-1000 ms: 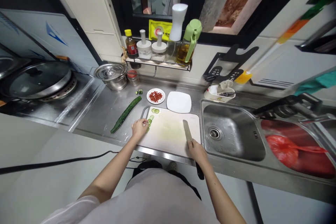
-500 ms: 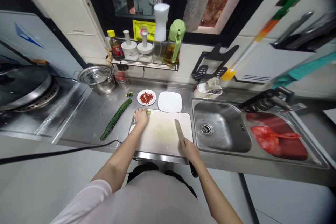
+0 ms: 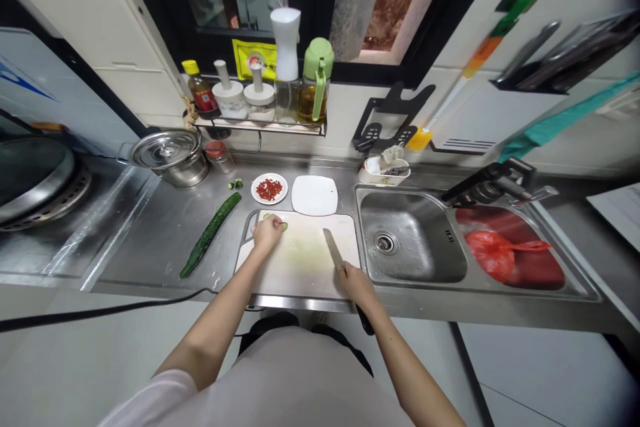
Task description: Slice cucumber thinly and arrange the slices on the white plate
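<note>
My left hand (image 3: pixel 268 233) is at the upper left of the white cutting board (image 3: pixel 305 280), its fingers closed around a small piece of cucumber (image 3: pixel 285 226) whose green edge shows beside them. How much it holds is partly hidden by the fingers. In my right hand (image 3: pixel 356 282) is a kitchen knife (image 3: pixel 331 247), gripped where blade meets the black handle, with its blade slanting over the right side of the board. A whole cucumber (image 3: pixel 210 235) lies on the steel counter left of the board. Small cucumber ends (image 3: pixel 236 183) sit behind it.
Behind the board stand a plate of chopped red pieces (image 3: pixel 269 189) and a white square plate (image 3: pixel 315 195). A steel sink (image 3: pixel 415 240) adjoins on the right, with a red plastic bag (image 3: pixel 493 255) in its second basin. A lidded pot (image 3: pixel 173 157) stands at the back left.
My left hand has shifted slightly toward me from the board's back left edge, with the cucumber piece. My right hand keeps the knife in nearly the same place. The view has turned slightly right.
</note>
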Available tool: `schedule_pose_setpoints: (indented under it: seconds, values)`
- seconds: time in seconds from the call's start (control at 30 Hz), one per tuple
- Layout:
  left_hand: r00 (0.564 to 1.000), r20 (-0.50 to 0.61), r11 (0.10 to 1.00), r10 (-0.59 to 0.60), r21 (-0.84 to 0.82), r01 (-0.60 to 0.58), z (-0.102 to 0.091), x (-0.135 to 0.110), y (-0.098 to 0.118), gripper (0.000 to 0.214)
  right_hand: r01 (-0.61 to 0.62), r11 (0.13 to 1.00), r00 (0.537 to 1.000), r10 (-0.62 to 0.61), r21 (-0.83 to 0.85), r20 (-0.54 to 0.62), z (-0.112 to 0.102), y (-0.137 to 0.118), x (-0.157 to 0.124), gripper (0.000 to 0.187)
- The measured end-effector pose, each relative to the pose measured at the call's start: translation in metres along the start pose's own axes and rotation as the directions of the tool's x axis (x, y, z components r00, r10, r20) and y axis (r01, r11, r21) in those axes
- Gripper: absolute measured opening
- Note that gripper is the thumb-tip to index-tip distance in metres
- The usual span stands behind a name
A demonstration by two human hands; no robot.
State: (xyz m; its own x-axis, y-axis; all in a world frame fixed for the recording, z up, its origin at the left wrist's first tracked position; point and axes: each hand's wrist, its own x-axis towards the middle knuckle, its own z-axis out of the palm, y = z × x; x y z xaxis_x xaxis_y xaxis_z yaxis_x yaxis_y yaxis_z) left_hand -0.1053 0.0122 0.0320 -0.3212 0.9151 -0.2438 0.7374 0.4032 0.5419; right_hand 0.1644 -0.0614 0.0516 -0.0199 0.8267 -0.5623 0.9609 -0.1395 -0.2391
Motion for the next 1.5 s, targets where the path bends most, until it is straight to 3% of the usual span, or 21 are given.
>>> schedule_pose_setpoints:
  seconds: [0.13,0.27,0.47,0.6,0.83,1.03,1.2,1.5]
  values:
    - [0.995,0.095,0.991,-0.029,-0.129,0.041,0.008,-0.024,-0.001,0.011,0.037,0.998,0.999,-0.036,0.050,-0.022,-0.010,-0.005,0.007,0.036]
    - [0.991,0.133,0.979,-0.008,-0.202,0.035,0.019,-0.041,-0.003,0.009,0.109,0.963,0.993,-0.095,0.245,-0.068,-0.022,-0.020,0.028,0.036]
    - [0.987,0.158,0.987,-0.002,-0.160,0.028,0.025,-0.044,-0.004,0.012,0.036,0.895,0.968,0.078,0.444,-0.237,-0.034,-0.036,0.066,0.044]
    - [0.990,0.137,0.991,0.022,-0.134,-0.003,0.025,-0.040,-0.007,0.013,0.057,0.887,0.969,0.062,0.458,-0.241,-0.026,-0.029,0.071,0.042]
    - [0.991,0.100,0.994,0.086,-0.078,-0.078,0.032,-0.028,-0.008,0.019,0.118,0.928,0.983,-0.058,0.354,-0.175,-0.002,-0.026,0.043,0.036]
    - [0.996,0.051,0.996,0.075,0.053,-0.078,0.032,-0.021,-0.007,0.024,0.212,0.973,0.977,-0.210,0.088,-0.031,-0.001,-0.040,0.007,0.031]
    - [0.996,0.072,0.996,0.058,0.070,-0.063,0.029,-0.020,-0.006,0.020,0.241,0.966,0.970,-0.235,-0.092,0.066,0.002,-0.048,-0.011,0.032]
    - [0.994,0.110,0.989,0.010,0.144,-0.026,0.026,-0.017,-0.002,0.020,0.280,0.946,0.958,-0.267,-0.162,0.101,0.009,-0.050,-0.017,0.036]
